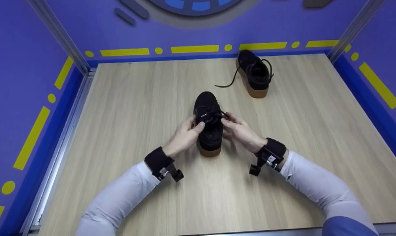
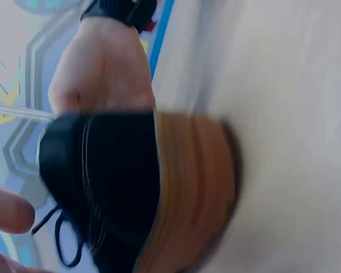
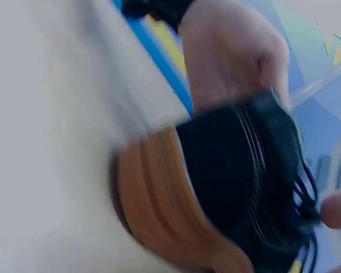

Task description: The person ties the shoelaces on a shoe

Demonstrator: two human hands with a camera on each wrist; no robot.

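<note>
I find the near shoe (image 1: 211, 134) upright, central, the left grip (image 1: 182, 136) holding its side; whether the right grip (image 1: 245, 132) pinches the lace (image 1: 214, 113), I cannot tell (wrist views blur). Likely fault: uneven tugging skids it across the desk (image 1: 145, 108).

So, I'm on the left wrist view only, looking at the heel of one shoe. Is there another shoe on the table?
Observer: Yes, the head view shows a second shoe, farther back than the near shoe and to its right.
Operator: Which way does the near shoe's toe point?
Observer: Toward the back wall.
Operator: The right hand runs out of sight behind the heel for me. Where is its thumb?
Observer: At the near shoe's right edge, beside the opening.
</note>
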